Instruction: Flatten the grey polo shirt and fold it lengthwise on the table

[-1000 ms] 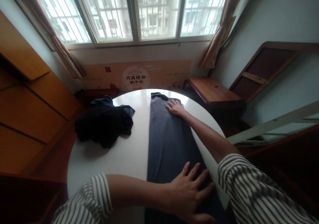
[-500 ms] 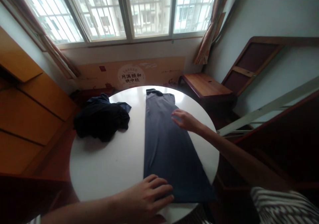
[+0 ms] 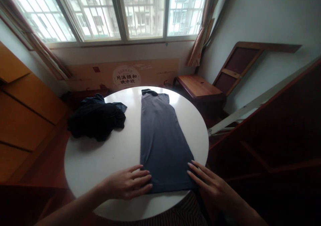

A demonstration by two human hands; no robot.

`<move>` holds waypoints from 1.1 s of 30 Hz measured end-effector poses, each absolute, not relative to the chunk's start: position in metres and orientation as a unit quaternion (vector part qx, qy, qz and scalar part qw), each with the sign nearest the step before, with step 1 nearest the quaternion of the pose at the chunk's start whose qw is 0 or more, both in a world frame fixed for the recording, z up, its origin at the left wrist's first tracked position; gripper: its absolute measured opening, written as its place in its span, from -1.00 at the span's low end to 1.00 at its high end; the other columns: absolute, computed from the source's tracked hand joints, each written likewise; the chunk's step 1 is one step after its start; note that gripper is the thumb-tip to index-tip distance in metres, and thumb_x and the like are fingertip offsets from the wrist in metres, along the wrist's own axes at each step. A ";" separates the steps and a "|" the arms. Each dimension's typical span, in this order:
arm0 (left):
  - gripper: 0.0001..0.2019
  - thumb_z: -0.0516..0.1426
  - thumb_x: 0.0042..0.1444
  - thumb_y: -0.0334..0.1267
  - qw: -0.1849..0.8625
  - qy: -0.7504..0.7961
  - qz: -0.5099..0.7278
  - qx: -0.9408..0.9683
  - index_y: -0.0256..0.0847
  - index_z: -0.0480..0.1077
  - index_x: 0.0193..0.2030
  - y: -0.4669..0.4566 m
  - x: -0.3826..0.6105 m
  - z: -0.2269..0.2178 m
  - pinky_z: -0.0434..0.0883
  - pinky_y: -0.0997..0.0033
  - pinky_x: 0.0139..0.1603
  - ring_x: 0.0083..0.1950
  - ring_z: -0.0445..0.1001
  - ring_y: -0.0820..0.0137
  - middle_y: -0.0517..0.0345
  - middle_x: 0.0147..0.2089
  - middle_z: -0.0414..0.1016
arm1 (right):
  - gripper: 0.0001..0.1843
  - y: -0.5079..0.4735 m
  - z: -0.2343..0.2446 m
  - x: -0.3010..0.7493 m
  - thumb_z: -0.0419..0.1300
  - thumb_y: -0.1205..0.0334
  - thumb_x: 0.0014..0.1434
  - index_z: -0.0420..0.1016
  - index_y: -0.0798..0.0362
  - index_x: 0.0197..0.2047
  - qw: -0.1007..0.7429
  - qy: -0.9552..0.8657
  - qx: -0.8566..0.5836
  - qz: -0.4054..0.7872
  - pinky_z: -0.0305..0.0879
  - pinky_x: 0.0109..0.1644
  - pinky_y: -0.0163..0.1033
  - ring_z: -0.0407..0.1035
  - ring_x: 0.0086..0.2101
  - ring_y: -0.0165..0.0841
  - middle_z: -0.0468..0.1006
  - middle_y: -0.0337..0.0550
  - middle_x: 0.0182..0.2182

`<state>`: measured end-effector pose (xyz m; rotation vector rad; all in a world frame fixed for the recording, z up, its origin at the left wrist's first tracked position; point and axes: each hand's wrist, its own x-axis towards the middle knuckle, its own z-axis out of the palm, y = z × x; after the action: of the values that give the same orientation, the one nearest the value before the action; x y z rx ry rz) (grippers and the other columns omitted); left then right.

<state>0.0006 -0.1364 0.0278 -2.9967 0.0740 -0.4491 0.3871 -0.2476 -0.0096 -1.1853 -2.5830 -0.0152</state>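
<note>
A long grey garment (image 3: 160,135), folded into a narrow strip, lies flat down the middle of a round white table (image 3: 100,159), its collar at the far end. My left hand (image 3: 126,184) rests flat at the garment's near left corner, fingers spread and fingertips on the cloth. My right hand (image 3: 209,182) lies at the near right corner, fingers apart and touching the hem. Neither hand grips anything.
A crumpled dark pile of clothes (image 3: 96,119) sits on the table's far left. A wooden bench (image 3: 198,87) and a leaning wooden frame (image 3: 238,65) stand at the right. Orange cabinets (image 3: 22,108) line the left wall, under a window (image 3: 110,11).
My right hand has drawn back from the garment's far end to its near right corner. My left hand has slid left to the near left corner. The view has pulled back.
</note>
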 end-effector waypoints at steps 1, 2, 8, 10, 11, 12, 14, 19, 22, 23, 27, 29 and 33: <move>-0.71 0.07 0.32 -0.40 0.053 0.023 -0.157 -0.986 -0.29 0.39 0.15 -0.134 0.005 0.025 0.41 0.11 0.25 0.13 0.50 0.26 -0.08 0.07 0.55 | -0.26 -0.247 -0.011 0.389 -0.03 0.58 0.19 0.14 0.04 0.42 0.157 -0.902 -0.402 -0.008 0.36 0.26 -0.08 0.11 0.31 -0.18 0.25 -0.02 0.32; -0.73 0.06 0.32 -0.41 0.049 0.021 -0.167 -0.984 -0.30 0.39 0.13 -0.132 0.008 0.022 0.43 0.12 0.23 0.12 0.51 0.26 -0.09 0.06 0.56 | -0.30 -0.246 -0.011 0.391 -0.02 0.55 0.23 0.14 0.04 0.42 0.159 -0.905 -0.393 -0.008 0.37 0.25 -0.10 0.14 0.30 -0.19 0.29 -0.03 0.31; -0.69 -0.07 0.36 -0.46 -0.062 -0.024 -0.239 -0.969 -0.35 0.33 0.17 -0.131 0.012 0.006 0.53 0.31 0.09 0.07 0.56 0.32 -0.11 -0.07 0.62 | -0.37 -0.240 -0.011 0.409 0.02 0.38 0.33 0.10 -0.09 0.43 0.152 -0.916 -0.371 0.022 0.34 0.26 -0.01 0.24 0.25 -0.20 0.37 -0.08 0.24; -0.65 -0.09 0.34 -0.50 -0.102 -0.036 -0.256 -0.961 -0.35 0.30 0.20 -0.141 0.009 0.006 0.54 0.36 0.07 0.06 0.57 0.34 -0.09 -0.09 0.63 | -0.41 -0.242 -0.009 0.414 0.03 0.34 0.34 0.17 -0.16 0.40 0.166 -0.919 -0.353 0.052 0.31 0.26 0.02 0.29 0.22 -0.21 0.46 -0.11 0.18; -0.64 -0.09 0.33 -0.51 -0.123 -0.036 -0.261 -0.957 -0.36 0.30 0.21 -0.148 0.007 0.009 0.54 0.38 0.06 0.04 0.58 0.35 -0.09 -0.10 0.63 | -0.43 -0.245 -0.008 0.416 0.03 0.31 0.34 0.21 -0.20 0.38 0.179 -0.919 -0.344 0.073 0.30 0.26 0.03 0.33 0.19 -0.21 0.50 -0.12 0.14; -0.64 -0.09 0.33 -0.51 -0.149 -0.037 -0.261 -0.953 -0.37 0.30 0.20 -0.156 0.005 0.014 0.54 0.41 0.04 0.01 0.59 0.36 -0.09 -0.11 0.63 | -0.46 -0.249 -0.005 0.416 0.04 0.27 0.34 0.26 -0.23 0.35 0.195 -0.915 -0.339 0.099 0.30 0.26 0.05 0.36 0.17 -0.19 0.55 -0.13 0.09; -0.68 -0.07 0.36 -0.44 -0.205 -0.061 -0.261 -0.941 -0.33 0.34 0.18 -0.171 0.002 0.029 0.56 0.47 -0.03 -0.08 0.62 0.38 -0.08 -0.14 0.64 | -0.53 -0.255 0.004 0.415 0.06 0.18 0.33 0.35 -0.26 0.28 0.241 -0.891 -0.352 0.155 0.33 0.24 0.06 0.43 0.10 -0.15 0.62 -0.14 0.00; -0.80 0.11 0.32 -0.23 -0.311 -0.238 -0.349 -0.851 -0.24 0.53 -0.08 -0.151 0.010 0.070 0.51 0.55 -0.34 -0.39 0.57 0.45 0.08 -0.33 0.62 | -0.74 -0.219 0.044 0.397 0.06 0.08 0.33 0.52 -0.18 -0.01 0.427 -0.746 -0.474 0.193 0.56 -0.18 -0.15 0.58 -0.25 -0.18 0.66 -0.09 -0.22; -0.75 0.24 0.18 -0.10 -0.347 -0.369 -0.431 -0.746 -0.28 0.57 -0.22 -0.080 0.027 0.084 0.41 0.56 -0.46 -0.43 0.49 0.44 0.13 -0.42 0.57 | -0.75 -0.142 0.067 0.382 0.18 -0.01 0.24 0.54 -0.04 -0.17 0.496 -0.651 -0.542 0.190 0.49 -0.37 -0.22 0.52 -0.40 -0.24 0.61 -0.13 -0.37; -0.69 0.27 0.12 -0.05 -0.372 -0.383 -0.453 -0.714 -0.31 0.57 -0.25 -0.049 0.033 0.086 0.40 0.55 -0.45 -0.42 0.48 0.43 0.12 -0.40 0.57 | -0.72 -0.110 0.072 0.379 0.20 -0.04 0.22 0.54 0.00 -0.20 0.515 -0.636 -0.538 0.203 0.48 -0.32 -0.20 0.50 -0.37 -0.24 0.59 -0.13 -0.37; -0.51 0.35 -0.06 0.07 -0.500 -0.382 -0.479 -0.612 -0.38 0.56 -0.20 0.073 0.059 0.083 0.40 0.50 -0.43 -0.40 0.45 0.44 0.06 -0.34 0.58 | -0.62 0.020 0.074 0.369 0.22 -0.09 0.13 0.50 0.06 -0.19 0.562 -0.588 -0.504 0.290 0.47 -0.17 -0.14 0.48 -0.31 -0.26 0.59 -0.13 -0.33; -0.47 0.37 -0.10 0.09 -0.511 -0.410 -0.496 -0.570 -0.41 0.54 -0.21 0.121 0.069 0.072 0.38 0.50 -0.45 -0.42 0.42 0.46 0.06 -0.37 0.56 | -0.58 0.074 0.066 0.366 0.18 -0.09 0.13 0.49 0.09 -0.14 0.552 -0.569 -0.528 0.305 0.47 -0.15 -0.12 0.49 -0.27 -0.25 0.59 -0.11 -0.31; -0.55 0.36 -0.05 0.02 -0.493 -0.475 -0.511 -0.521 -0.43 0.52 -0.29 0.183 0.080 0.044 0.33 0.52 -0.46 -0.45 0.37 0.49 0.13 -0.48 0.51 | -0.63 0.146 0.045 0.360 0.16 -0.02 0.11 0.50 0.12 -0.19 0.527 -0.561 -0.564 0.298 0.46 -0.15 -0.07 0.48 -0.26 -0.20 0.60 -0.07 -0.32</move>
<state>0.0805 0.1834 0.0444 -2.4959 -2.2750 -2.4489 0.3601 0.1455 0.0451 -1.3471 -1.3419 0.7131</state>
